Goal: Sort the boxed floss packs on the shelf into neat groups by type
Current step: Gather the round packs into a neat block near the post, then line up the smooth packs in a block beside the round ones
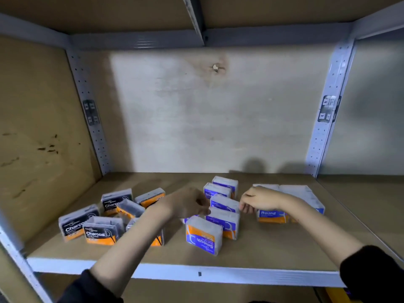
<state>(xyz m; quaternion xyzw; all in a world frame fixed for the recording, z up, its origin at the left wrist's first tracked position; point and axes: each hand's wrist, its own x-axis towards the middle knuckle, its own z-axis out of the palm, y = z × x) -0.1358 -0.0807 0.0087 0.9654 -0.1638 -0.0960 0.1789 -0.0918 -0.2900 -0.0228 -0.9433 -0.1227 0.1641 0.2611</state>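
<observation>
**Squaring up the Smooth row**

Dark sleeves (pixel 371 274) reach over the white-lipped brown board shelf (pixel 153 272). At 6 o'clock an upside-down blue-and-orange clear plastic Smooth pack (pixel 203 237) fronts the blue Smooth row (pixel 225 219). My left hand (pixel 188 203) curls onto that row's left edge. My right hand (pixel 260 199) is curled at its right, and I cannot tell if it grips. Next, I judge, comes righting the stray. Jumbled black Charcoal packs (pixel 100 230) at 9 o'clock crowd my left forearm, and orange Round packs (pixel 271 216) sit at 3.

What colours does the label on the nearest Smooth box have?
The Smooth box label is orange and blue, white lettering; head view.
</observation>
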